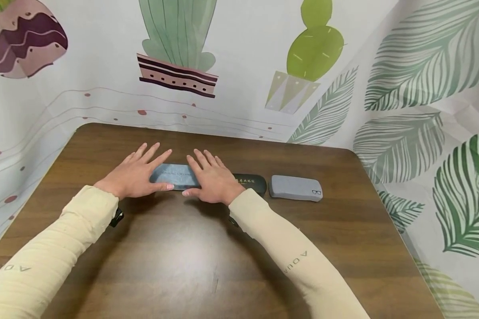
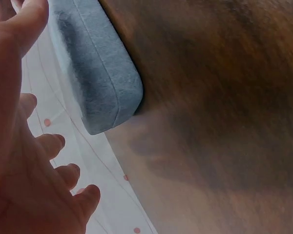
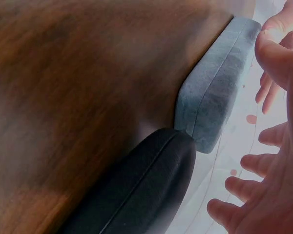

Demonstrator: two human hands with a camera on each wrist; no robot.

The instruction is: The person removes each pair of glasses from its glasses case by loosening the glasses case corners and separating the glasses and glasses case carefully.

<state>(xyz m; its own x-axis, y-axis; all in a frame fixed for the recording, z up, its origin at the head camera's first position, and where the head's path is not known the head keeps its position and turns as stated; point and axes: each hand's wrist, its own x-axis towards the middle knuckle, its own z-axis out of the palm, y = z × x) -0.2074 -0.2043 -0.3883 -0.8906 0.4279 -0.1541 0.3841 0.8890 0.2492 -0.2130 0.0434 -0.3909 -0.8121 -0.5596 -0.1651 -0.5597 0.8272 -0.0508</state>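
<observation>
A blue-grey glasses case [image 1: 177,173] with faint lettering lies toward the back of the table. My left hand [image 1: 133,176] is spread over its left end, fingers straight. Over its right end is my right hand [image 1: 214,181], palm down and fingers apart. Both wrist views show the case [image 2: 100,63] beneath the hands with no fingers curled round it; light contact cannot be told. A black glasses case [image 3: 151,190] with gold lettering lies end to end with the blue-grey one, partly hidden by my right hand in the head view.
A light grey glasses case [image 1: 294,187] with a small spectacles mark lies to the right of the black one. Underneath is a brown wood-grain table [image 1: 175,261] with rounded back corners. A white cloth [image 1: 243,57] printed with cacti and leaves hangs behind and at the right.
</observation>
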